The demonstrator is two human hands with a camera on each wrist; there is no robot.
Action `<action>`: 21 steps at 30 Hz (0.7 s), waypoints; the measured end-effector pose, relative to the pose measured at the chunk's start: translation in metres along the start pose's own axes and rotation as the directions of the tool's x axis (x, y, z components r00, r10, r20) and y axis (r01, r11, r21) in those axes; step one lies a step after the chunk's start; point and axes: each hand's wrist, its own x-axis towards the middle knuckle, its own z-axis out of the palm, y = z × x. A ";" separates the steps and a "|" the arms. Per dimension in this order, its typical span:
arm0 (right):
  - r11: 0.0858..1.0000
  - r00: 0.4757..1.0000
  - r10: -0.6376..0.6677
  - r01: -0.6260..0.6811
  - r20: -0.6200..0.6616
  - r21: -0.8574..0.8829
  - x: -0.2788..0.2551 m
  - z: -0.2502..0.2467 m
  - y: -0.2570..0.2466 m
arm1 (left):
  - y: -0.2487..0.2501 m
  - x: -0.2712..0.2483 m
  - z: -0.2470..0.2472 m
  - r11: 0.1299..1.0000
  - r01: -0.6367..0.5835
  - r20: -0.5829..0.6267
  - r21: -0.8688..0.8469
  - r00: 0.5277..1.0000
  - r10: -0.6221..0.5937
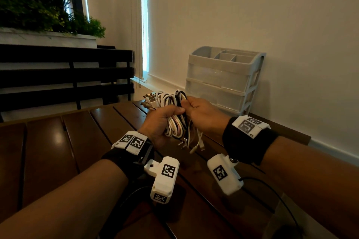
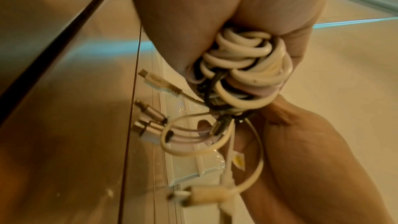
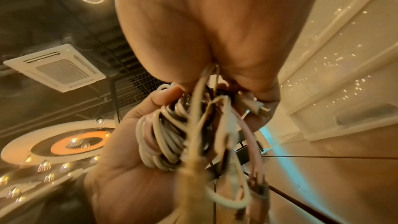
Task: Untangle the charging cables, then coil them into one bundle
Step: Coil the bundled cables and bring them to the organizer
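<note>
The brown worktop (image 1: 58, 141) is the biggest thing here, and a grey drawer box (image 1: 223, 79) stands at its back by the wall, well clear of the hands. Both hands hold the cables (image 1: 171, 106) up above the worktop. The left hand (image 1: 161, 122) is wrapped tight round the loops – the right hand (image 1: 204, 114) pinches the top of them. Small plugs (image 1: 186, 143) hang loose below. If the left grip goes slack, the loops may spring apart and tangle again.
</note>
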 end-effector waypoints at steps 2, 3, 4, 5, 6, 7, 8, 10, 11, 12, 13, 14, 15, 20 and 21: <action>0.997 1.000 0.023 -0.024 0.008 0.068 0.001 -0.001 -0.001 | 0.001 -0.001 0.001 1.000 -0.007 -0.001 0.008 1.000 0.007; 0.997 1.000 0.021 -0.022 0.017 0.074 0.001 -0.002 -0.001 | 0.002 -0.001 0.001 1.000 -0.008 -0.008 0.010 1.000 0.008; 0.997 0.999 0.022 -0.024 0.029 0.074 0.001 -0.003 -0.002 | 0.003 -0.001 0.000 1.000 -0.010 -0.023 0.015 1.000 0.010; 0.997 0.999 0.027 -0.031 0.042 0.077 0.002 -0.004 -0.002 | 0.003 -0.001 -0.001 1.000 -0.008 -0.033 0.026 0.999 0.009; 0.996 0.998 0.034 -0.038 0.057 0.082 0.003 -0.005 -0.002 | 0.003 -0.001 -0.002 0.999 -0.003 -0.038 0.036 0.999 0.004; 0.995 0.997 0.037 -0.043 0.070 0.089 0.003 -0.005 -0.001 | 0.004 -0.002 -0.001 0.999 -0.001 -0.030 0.038 1.000 0.002; 0.995 0.996 0.039 -0.046 0.079 0.093 0.003 -0.005 0.000 | 0.005 -0.003 -0.001 0.999 -0.001 -0.016 0.039 1.000 0.002; 0.995 0.994 0.045 -0.054 0.096 0.089 0.004 -0.004 0.002 | 0.007 -0.003 -0.001 0.999 -0.010 0.013 0.038 1.000 0.010; 0.994 0.994 0.049 -0.059 0.102 0.089 0.005 -0.003 0.002 | 0.007 -0.003 -0.001 0.999 -0.020 0.010 0.045 1.000 0.019; 0.995 0.993 0.048 -0.058 0.104 0.087 0.005 -0.002 0.002 | 0.007 -0.004 -0.002 0.999 -0.027 0.003 0.047 1.000 0.026; 0.996 0.994 0.044 -0.051 0.101 0.076 0.005 -0.001 0.001 | 0.007 -0.005 -0.001 0.999 -0.025 -0.002 0.045 1.000 0.025; 0.998 0.995 0.032 -0.037 0.091 0.055 0.006 -0.001 0.002 | 0.007 -0.005 -0.001 0.999 -0.017 -0.009 0.034 1.000 0.017; 0.999 0.996 0.021 -0.023 0.083 0.025 0.007 -0.001 0.001 | 0.007 -0.006 0.000 1.000 -0.008 -0.008 0.016 1.000 0.008; 0.976 0.998 -0.026 0.036 0.049 -0.216 0.007 -0.003 0.007 | 0.004 -0.005 0.001 0.999 0.007 0.049 -0.037 0.999 -0.006; 0.968 0.998 -0.035 0.048 0.057 -0.245 0.006 -0.003 0.008 | 0.003 -0.005 0.000 0.999 0.013 0.056 -0.037 0.998 -0.011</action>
